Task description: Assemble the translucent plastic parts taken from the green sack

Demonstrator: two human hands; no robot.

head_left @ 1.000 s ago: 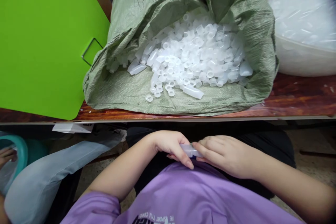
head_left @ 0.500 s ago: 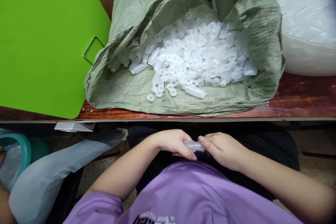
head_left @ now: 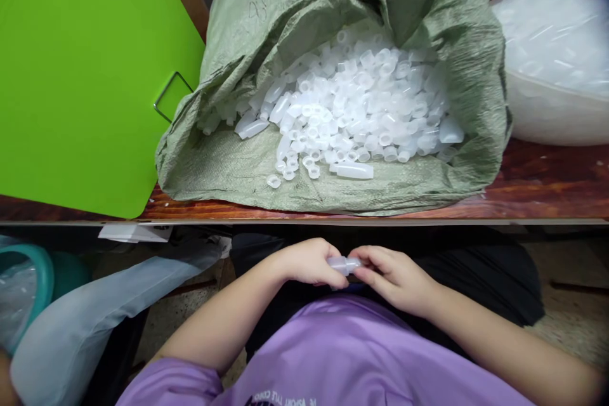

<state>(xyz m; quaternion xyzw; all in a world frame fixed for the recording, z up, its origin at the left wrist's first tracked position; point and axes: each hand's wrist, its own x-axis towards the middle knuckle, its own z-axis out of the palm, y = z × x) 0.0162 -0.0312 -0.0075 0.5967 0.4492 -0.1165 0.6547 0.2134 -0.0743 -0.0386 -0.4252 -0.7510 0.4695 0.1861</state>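
Just beyond the purple shirt, over my lap, my left hand (head_left: 317,263) is wrapped round the body of a small translucent plastic tube (head_left: 339,264). The tube lies sideways, its narrower end pointing right. My right hand (head_left: 392,273) pinches that end between thumb and fingers; the fingertips partly cover it. Ahead on the table lies a wide-mouthed green woven sack (head_left: 404,193). Heaped in its mouth are several similar translucent plastic pieces (head_left: 347,101), with a single tube (head_left: 353,170) in front of the heap.
A bright green board (head_left: 80,76) with a metal loop handle (head_left: 164,90) stands left of the sack. On the right is a bulging clear bag (head_left: 556,108) of white pieces. The red-brown table edge (head_left: 547,187) crosses ahead. Lower left are a teal bucket (head_left: 45,279) and another person's grey-blue trouser leg (head_left: 95,317).
The right hand has opened slightly and shifted a little left, its fingers now at the tube's narrow end. Both hands sit slightly further left; the tube stays in the left hand.
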